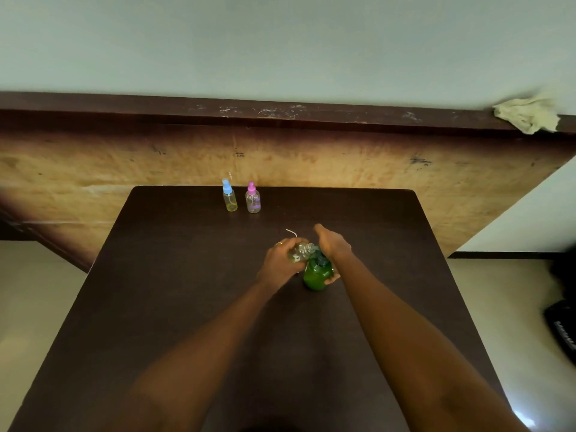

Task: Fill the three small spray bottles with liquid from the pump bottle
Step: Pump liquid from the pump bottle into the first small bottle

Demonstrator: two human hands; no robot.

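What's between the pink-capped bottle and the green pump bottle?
Head view: just a thin white tube by the left hand gripping the clear bottle; otherwise bare table from pump bottle to pink-capped bottle.

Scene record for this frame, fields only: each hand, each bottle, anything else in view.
left hand: grips small clear bottle, tilted toward the pump top
right hand: over the top of green pump bottle, a digit curled round its body
blue-capped spray bottle: upright, capped, far end of table
pink-capped spray bottle: upright, capped, beside the blue one, not touching
thin white tube: just beyond the hands
cloth: on the ledge, far right
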